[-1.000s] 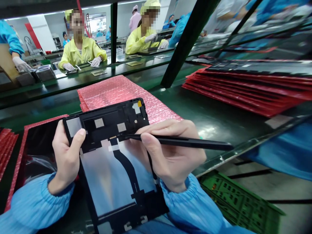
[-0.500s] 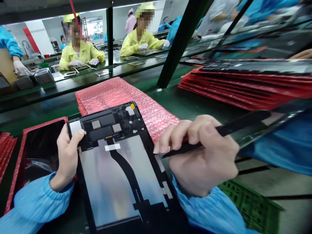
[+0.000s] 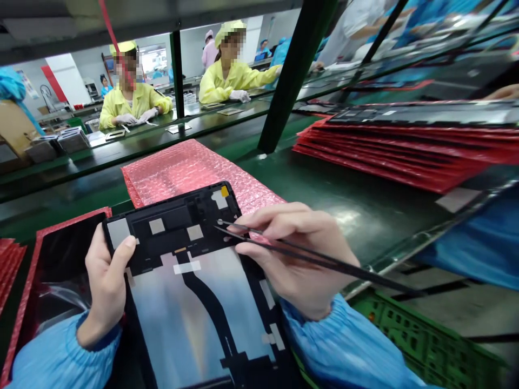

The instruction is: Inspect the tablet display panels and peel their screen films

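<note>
"What are we holding?"

"Our left hand (image 3: 108, 286) grips the black tablet frame (image 3: 170, 216) by its left edge, thumb on top. Our right hand (image 3: 300, 259) pinches slim tweezers (image 3: 324, 263), tips narrowly parted just above a grey pad (image 3: 194, 232). The frame sits between our hands, its far end over pink bubble wrap (image 3: 182, 167)."

"What could go wrong?"

"A slipped tip might scratch the pad or nick the black ribbon cable (image 3: 203, 292)."
</note>
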`<state>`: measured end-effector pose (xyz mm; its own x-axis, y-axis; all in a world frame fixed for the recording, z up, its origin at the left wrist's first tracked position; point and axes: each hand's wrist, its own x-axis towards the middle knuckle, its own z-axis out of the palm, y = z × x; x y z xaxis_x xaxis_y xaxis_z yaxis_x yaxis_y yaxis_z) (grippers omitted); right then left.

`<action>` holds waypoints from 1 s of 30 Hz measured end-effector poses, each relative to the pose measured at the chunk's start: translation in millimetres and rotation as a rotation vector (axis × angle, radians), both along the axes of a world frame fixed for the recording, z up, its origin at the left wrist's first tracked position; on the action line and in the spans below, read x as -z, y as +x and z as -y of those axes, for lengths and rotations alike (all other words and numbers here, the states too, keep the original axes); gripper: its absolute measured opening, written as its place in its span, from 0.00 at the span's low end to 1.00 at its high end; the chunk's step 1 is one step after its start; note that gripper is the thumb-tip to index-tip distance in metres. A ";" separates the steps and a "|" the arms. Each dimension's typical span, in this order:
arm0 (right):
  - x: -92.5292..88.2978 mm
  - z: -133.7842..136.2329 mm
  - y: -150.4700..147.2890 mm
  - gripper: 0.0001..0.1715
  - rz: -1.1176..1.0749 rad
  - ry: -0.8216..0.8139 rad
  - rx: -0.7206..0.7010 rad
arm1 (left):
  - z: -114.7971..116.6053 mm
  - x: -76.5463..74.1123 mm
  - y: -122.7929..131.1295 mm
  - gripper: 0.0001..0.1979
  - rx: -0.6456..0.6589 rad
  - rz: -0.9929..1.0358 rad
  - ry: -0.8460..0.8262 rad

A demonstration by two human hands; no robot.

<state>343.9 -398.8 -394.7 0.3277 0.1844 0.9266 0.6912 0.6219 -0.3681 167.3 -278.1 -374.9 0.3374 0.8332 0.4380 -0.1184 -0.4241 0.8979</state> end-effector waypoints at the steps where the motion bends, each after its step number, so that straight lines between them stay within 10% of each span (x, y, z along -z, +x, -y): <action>1: 1.6 -1.1 1.1 0.17 0.044 -0.016 0.022 | -0.1 0.7 0.3 0.10 0.013 -0.001 -0.020; 30: 6.2 -15.0 -5.4 0.12 -0.043 0.145 0.070 | 2.4 0.0 -1.8 0.12 -0.034 -0.024 0.027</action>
<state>338.6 -383.8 -400.9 0.3753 0.0249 0.9266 0.7204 0.6212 -0.3085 165.5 -280.4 -374.9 0.3195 0.8325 0.4526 -0.0821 -0.4516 0.8884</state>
